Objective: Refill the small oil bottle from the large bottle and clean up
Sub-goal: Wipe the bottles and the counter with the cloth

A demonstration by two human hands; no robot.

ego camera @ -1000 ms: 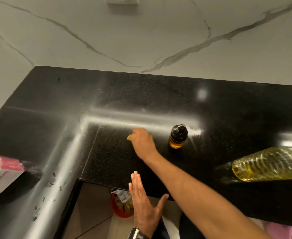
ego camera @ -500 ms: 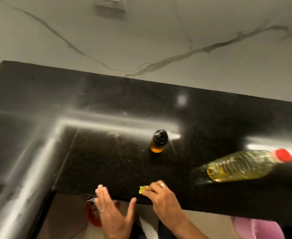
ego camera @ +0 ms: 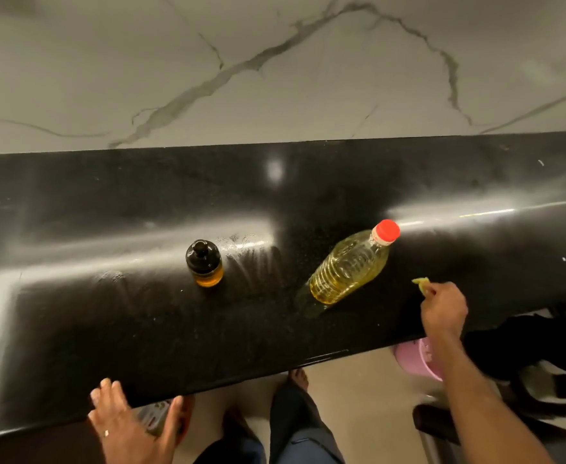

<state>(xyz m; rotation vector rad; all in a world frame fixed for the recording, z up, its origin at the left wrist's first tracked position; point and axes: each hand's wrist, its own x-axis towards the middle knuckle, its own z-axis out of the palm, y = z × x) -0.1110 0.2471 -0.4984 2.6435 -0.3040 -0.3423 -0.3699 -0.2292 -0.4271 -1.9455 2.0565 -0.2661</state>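
A small oil bottle (ego camera: 204, 263) with a black top and amber oil stands upright mid-counter. To its right stands the large clear bottle (ego camera: 350, 268) of yellow oil, its red cap (ego camera: 387, 231) on. My right hand (ego camera: 444, 309) hovers over the counter to the right of the large bottle, pinching a small yellow-green scrap (ego camera: 421, 283) between its fingertips. My left hand (ego camera: 131, 423) is held at the counter's front edge, fingers spread, holding nothing.
The black stone counter (ego camera: 107, 329) shows wipe streaks near the small bottle. A marble wall (ego camera: 275, 61) rises behind. Below the edge are a pink bucket (ego camera: 415, 358), dark items at right, and my legs.
My right hand carried the yellow-green scrap from the front edge rightward past the large bottle. The view swung right; my left hand stayed spread at the edge.
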